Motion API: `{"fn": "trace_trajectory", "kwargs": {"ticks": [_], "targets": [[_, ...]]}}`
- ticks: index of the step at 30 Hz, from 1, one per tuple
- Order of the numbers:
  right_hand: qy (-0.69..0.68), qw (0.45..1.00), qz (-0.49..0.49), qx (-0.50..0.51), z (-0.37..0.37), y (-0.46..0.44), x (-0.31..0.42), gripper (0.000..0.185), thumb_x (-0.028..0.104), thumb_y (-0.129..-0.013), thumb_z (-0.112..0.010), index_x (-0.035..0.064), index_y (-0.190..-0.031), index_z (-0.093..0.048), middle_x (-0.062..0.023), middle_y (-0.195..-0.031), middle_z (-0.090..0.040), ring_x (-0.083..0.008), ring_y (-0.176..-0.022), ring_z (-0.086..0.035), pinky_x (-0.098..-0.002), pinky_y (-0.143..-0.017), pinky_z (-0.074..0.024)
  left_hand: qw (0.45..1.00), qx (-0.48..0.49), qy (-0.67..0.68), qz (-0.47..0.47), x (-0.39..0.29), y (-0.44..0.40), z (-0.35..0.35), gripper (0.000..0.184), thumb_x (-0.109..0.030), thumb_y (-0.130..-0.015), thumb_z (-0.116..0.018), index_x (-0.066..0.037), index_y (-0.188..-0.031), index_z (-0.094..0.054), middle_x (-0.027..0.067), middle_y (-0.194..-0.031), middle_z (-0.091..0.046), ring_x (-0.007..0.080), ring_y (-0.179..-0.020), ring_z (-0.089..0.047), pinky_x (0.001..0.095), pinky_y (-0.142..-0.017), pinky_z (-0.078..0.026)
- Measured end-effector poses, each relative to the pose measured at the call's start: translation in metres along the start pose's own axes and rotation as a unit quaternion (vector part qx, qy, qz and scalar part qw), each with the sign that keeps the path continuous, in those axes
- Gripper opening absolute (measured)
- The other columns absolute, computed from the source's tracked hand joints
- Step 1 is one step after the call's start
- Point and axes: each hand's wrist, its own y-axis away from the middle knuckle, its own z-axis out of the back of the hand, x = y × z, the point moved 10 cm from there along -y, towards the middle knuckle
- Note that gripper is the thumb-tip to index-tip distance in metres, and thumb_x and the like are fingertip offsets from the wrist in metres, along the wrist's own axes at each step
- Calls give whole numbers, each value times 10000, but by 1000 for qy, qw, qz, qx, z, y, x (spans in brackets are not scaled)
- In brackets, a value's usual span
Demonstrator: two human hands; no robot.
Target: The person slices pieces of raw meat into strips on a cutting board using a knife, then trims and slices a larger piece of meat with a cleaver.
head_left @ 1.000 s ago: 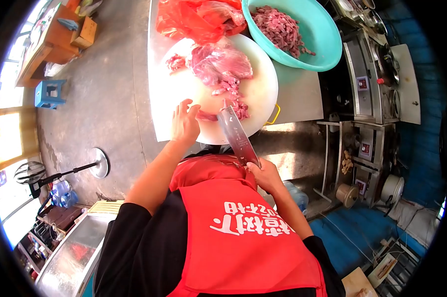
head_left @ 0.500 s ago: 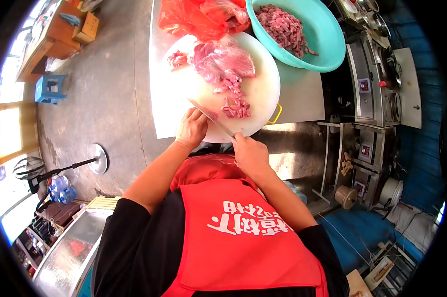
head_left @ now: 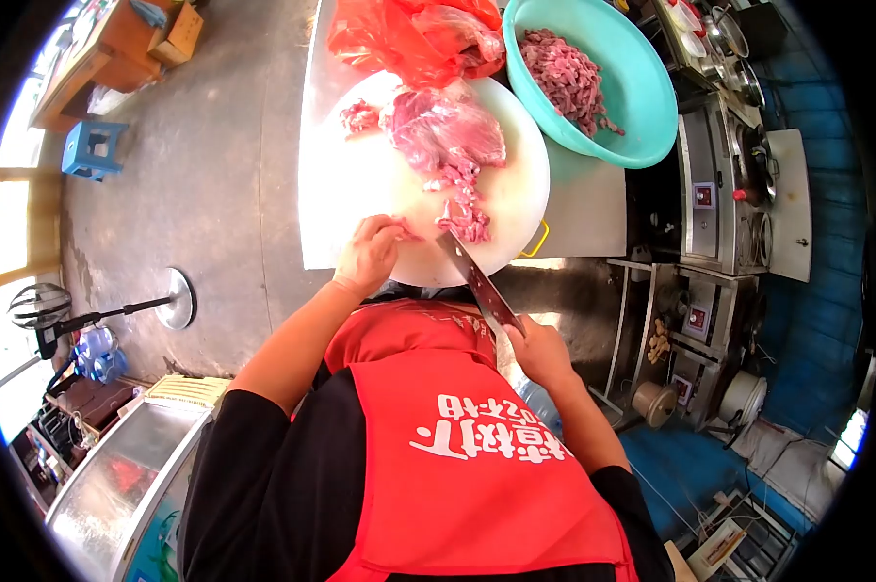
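Note:
My right hand (head_left: 538, 351) is wrapped round the handle of a cleaver (head_left: 479, 284), whose blade tip is over the near part of the round white board (head_left: 522, 184). On the board's near left edge, my left hand (head_left: 368, 256) has its fingers closed on a small strip of meat (head_left: 404, 231). Small cut pieces (head_left: 465, 221) lie just beyond the blade tip. Farther back rests a large piece of raw meat (head_left: 448, 131), with a small lump (head_left: 359, 116) to its left.
Behind the board lies a red plastic bag (head_left: 389, 44) with meat in it. A turquoise basin (head_left: 642, 102) of cut meat strips (head_left: 566, 82) stands at the back right. The board has a yellow handle (head_left: 538, 239). A standing fan (head_left: 174, 299) is at the left.
The cleaver has moved right, away from my left hand, and its blade now shows its flat side. My right hand has moved right and nearer my body.

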Motion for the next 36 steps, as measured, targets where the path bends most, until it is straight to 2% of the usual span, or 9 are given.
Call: {"fn": "trace_trajectory", "kwargs": {"ticks": [2,7,16,22,24,28,30,34,36], "targets": [[-6,998,30,-47,8,-7,30,287,356,-1071,-551,92,-1121,-650,-228,-905,-752,-467,-848,-716,-575,-772,-559,997,1,-4,77,14,4,-1,174,17,-833,-687,-45,-993,-715,113,-1083,-689,348,-1052,-650,462,-959,-552],[42,983,133,-121,9,-36,87,240,310,-1058,-577,73,-1046,-615,-179,-797,-728,-422,-724,-721,-554,-652,-568,997,32,-62,43,4,-5,-9,178,19,-820,-677,-48,-982,-710,105,-1086,-686,344,-1019,-647,444,-950,-548],[14,988,136,-66,1,-80,118,255,303,-1081,-538,55,-1064,-596,-226,-819,-732,-462,-780,-723,-577,-716,-569,996,40,-75,2,4,-6,-15,283,21,-799,-683,-72,-1060,-739,103,-1077,-694,341,-1045,-636,445,-964,-547],[42,998,51,5,-29,-22,7,335,394,-1078,-527,71,-1123,-607,-266,-886,-734,-487,-869,-714,-599,-777,-557,994,59,-88,-24,12,-4,-12,171,-10,-814,-699,-65,-975,-717,107,-1073,-680,333,-993,-631,441,-927,-548],[29,999,-5,33,-17,-9,-14,357,412,-1072,-534,69,-1127,-618,-269,-911,-738,-493,-887,-710,-597,-794,-554,993,32,-88,77,24,-3,2,119,-43,-834,-720,-58,-952,-715,115,-1050,-681,349,-1004,-633,459,-903,-556],[-77,997,4,21,-13,-7,-24,404,424,-1044,-590,34,-1068,-692,-269,-979,-743,-495,-922,-698,-562,-823,-545,990,-9,-60,127,24,-8,-15,145,-34,-857,-733,-30,-999,-702,142,-1057,-707,340,-975,-704,456,-867,-587],[-164,983,-50,-58,-5,1,-22,388,401,-1036,-621,25,-1091,-703,-278,-990,-741,-489,-963,-697,-541,-830,-546,935,83,156,307,35,-5,-60,212,-36,-891,-717,-2,-1099,-694,170,-1082,-743,325,-1006,-742,428,-876,-601],[-330,929,-76,-149,-13,18,-21,340,329,-1037,-623,21,-1154,-710,-259,-973,-753,-465,-952,-727,-507,-826,-558,945,135,187,232,3,-39,-80,330,-13,-905,-642,-32,-1226,-712,175,-1121,-772,309,-1055,-737,404,-942,-590],[-330,926,-84,-161,-20,24,-28,340,324,-1033,-627,14,-1146,-708,-251,-958,-756,-460,-930,-735,-499,-826,-561,984,134,0,114,2,-61,-70,296,-32,-887,-660,-58,-1170,-745,165,-1133,-770,339,-1075,-710,414,-972,-571]]}}
